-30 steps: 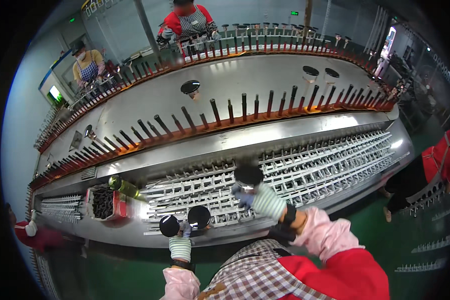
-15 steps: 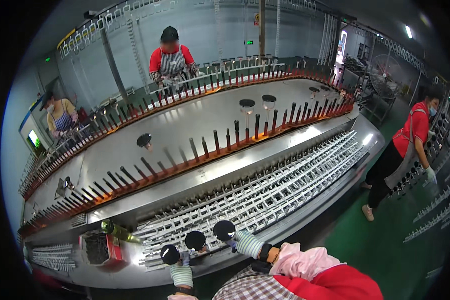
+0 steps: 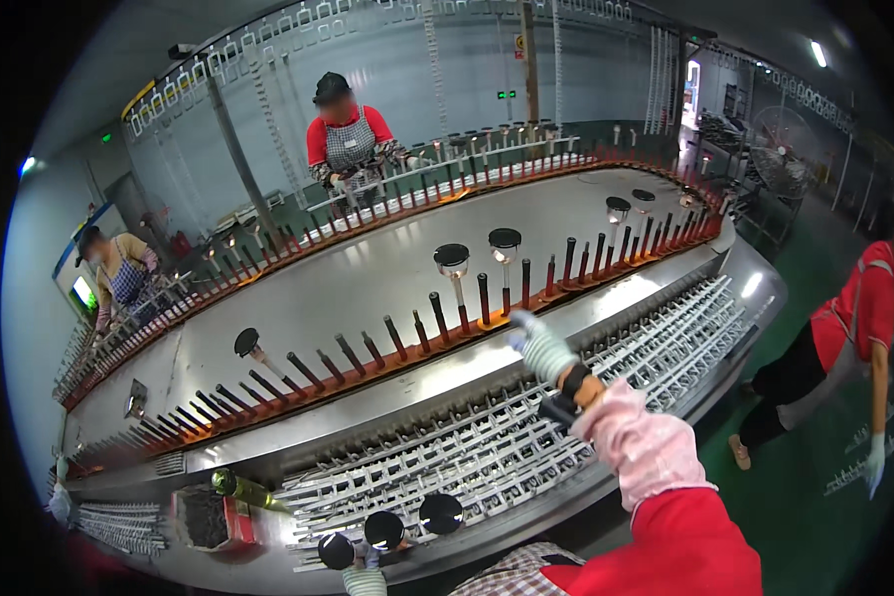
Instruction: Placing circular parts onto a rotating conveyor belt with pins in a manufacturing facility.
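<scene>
Near the lower edge, my left hand (image 3: 365, 578) in a striped glove is closed beside glossy black discs (image 3: 383, 530) set in a row. The discs partly cover its fingers, and I cannot make out what they grip. My right hand (image 3: 543, 350), in a matching glove, reaches out over the metal racks (image 3: 477, 452) with its fingers apart and nothing in them. Its fingertips are at the near side of a line of upright dark pegs (image 3: 437, 316). Just beyond stand two black-topped pieces (image 3: 504, 244) on shiny stems.
The pegs ring a long steel table (image 3: 368, 263). A green bottle (image 3: 243, 489) lies by a red box (image 3: 212, 519) with dark contents. One co-worker (image 3: 351, 142) stands across the table, another (image 3: 127, 268) at far left, and a third (image 3: 849, 328) bends at right.
My right hand has left the rightmost black disc near the front and moved up to the pegs. My left hand stays by the discs. The black-topped pieces on the line have shifted left.
</scene>
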Action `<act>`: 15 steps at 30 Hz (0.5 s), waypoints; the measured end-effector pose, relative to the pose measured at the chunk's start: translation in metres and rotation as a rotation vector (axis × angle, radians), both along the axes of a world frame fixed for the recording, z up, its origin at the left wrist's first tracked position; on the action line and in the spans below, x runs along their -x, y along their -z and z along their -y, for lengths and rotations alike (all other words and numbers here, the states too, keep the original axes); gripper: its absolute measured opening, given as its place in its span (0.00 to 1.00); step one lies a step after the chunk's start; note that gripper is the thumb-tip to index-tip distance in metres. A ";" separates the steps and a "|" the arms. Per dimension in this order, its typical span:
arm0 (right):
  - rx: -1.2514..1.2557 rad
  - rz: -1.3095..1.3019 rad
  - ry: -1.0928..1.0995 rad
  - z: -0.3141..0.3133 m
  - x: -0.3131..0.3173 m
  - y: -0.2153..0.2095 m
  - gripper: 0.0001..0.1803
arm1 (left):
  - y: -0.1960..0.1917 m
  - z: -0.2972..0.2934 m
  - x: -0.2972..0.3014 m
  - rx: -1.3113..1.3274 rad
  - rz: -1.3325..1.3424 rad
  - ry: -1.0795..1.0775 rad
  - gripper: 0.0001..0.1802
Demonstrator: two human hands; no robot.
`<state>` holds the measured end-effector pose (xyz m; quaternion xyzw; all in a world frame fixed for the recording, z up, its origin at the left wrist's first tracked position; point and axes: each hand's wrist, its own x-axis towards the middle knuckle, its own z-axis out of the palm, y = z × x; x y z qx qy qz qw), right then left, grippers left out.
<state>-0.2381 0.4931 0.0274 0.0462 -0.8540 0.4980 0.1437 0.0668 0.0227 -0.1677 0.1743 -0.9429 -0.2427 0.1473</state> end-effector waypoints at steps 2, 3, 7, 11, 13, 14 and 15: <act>-0.069 0.076 0.128 -0.021 0.032 -0.018 0.26 | -0.045 -0.028 0.001 -0.076 0.136 -0.054 0.14; -0.067 0.048 0.147 -0.019 0.036 -0.024 0.29 | -0.063 -0.037 0.000 -0.156 0.268 -0.113 0.16; -0.034 0.103 0.115 -0.003 0.085 -0.005 0.30 | -0.066 -0.037 -0.022 -0.110 0.213 -0.084 0.17; 0.405 0.173 0.032 0.015 0.112 -0.005 0.13 | -0.107 -0.049 -0.021 -0.108 0.603 -0.146 0.18; 0.473 -0.008 -0.051 0.046 0.094 -0.042 0.10 | -0.053 -0.009 -0.047 -0.073 0.220 -0.095 0.22; 0.490 -0.006 -0.116 0.047 0.081 -0.057 0.10 | -0.043 -0.024 -0.048 -0.135 0.175 -0.150 0.21; 0.514 0.009 -0.153 0.046 0.062 -0.068 0.11 | -0.052 -0.032 -0.041 -0.188 0.150 -0.185 0.20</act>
